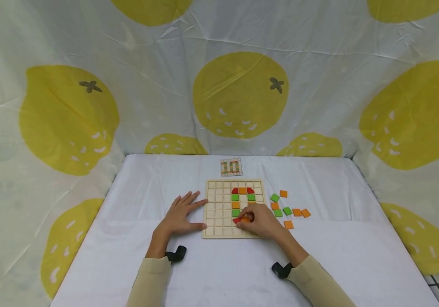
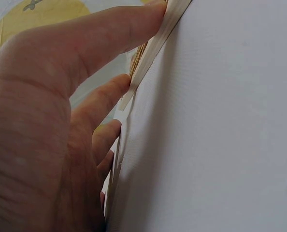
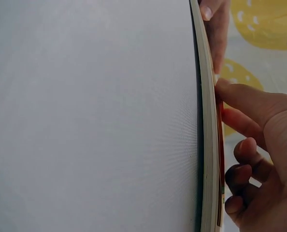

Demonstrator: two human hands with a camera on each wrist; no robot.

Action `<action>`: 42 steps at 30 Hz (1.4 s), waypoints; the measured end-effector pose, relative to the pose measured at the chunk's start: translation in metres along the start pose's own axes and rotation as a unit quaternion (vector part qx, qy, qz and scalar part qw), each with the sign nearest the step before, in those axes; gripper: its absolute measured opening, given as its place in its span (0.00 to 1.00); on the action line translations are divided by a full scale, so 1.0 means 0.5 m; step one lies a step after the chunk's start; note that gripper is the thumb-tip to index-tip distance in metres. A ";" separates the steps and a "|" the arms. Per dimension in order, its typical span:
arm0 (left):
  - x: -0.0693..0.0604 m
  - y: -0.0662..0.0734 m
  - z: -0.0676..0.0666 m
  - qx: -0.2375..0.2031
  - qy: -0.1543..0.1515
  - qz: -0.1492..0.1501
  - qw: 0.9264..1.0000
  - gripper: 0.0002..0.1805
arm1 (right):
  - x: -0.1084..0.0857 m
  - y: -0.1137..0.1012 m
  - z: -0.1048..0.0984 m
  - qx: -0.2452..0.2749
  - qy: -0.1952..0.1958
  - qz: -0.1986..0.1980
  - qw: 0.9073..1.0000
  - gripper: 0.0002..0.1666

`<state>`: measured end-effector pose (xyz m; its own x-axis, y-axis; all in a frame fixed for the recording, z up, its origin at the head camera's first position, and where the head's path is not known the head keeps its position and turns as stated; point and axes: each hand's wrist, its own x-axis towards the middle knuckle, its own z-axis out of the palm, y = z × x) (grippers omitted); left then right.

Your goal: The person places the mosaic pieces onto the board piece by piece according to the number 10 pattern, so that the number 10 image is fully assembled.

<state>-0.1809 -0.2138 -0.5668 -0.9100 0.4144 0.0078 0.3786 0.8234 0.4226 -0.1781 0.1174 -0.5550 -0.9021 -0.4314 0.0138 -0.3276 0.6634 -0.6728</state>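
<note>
A wooden grid board [image 1: 215, 211] lies on the table, with red, orange and green tiles set in an outline on its right part. My left hand [image 1: 181, 215] spreads its fingers beside the board, with the thumb and forefinger touching the left edge; the left wrist view shows those fingertips [image 2: 121, 83] at the rim. Over the lower part of the outline, my right hand [image 1: 260, 219] pinches a red tile [image 1: 236, 221] between thumb and forefinger at the outline's lower left corner. An orange tile [image 1: 245, 220] is beside it, partly covered by the fingers. The hand hides the outline's lower right.
Several loose orange and green tiles, among them a green tile [image 1: 287, 210] and an orange tile [image 1: 289, 224], lie right of the board. Behind the board is a small pattern card [image 1: 231, 167]. A white cloth [image 1: 219, 273] covers the table, and a lemon-print curtain [image 1: 158, 85] surrounds it.
</note>
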 end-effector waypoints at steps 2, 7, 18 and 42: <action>0.000 0.000 -0.002 0.000 0.001 0.001 1.000 0.49 | 0.002 0.000 0.001 -0.001 0.003 0.001 1.000 0.10; 0.001 0.002 -0.005 -0.001 -0.001 -0.002 1.000 0.49 | 0.005 -0.003 0.002 -0.002 0.005 0.002 1.000 0.12; 0.001 0.007 -0.006 -0.007 0.003 -0.003 1.000 0.48 | 0.001 -0.003 -0.006 0.011 0.005 0.020 1.000 0.12; 0.001 0.004 -0.001 -0.005 -0.007 -0.012 1.000 0.48 | -0.061 0.132 -0.145 0.000 0.079 0.051 0.996 0.23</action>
<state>-0.1806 -0.2122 -0.5654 -0.9164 0.4001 -0.0150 0.3552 0.8297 0.4307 -0.1923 0.2187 -0.5458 -0.9635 -0.2604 0.0614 -0.2320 0.6988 -0.6766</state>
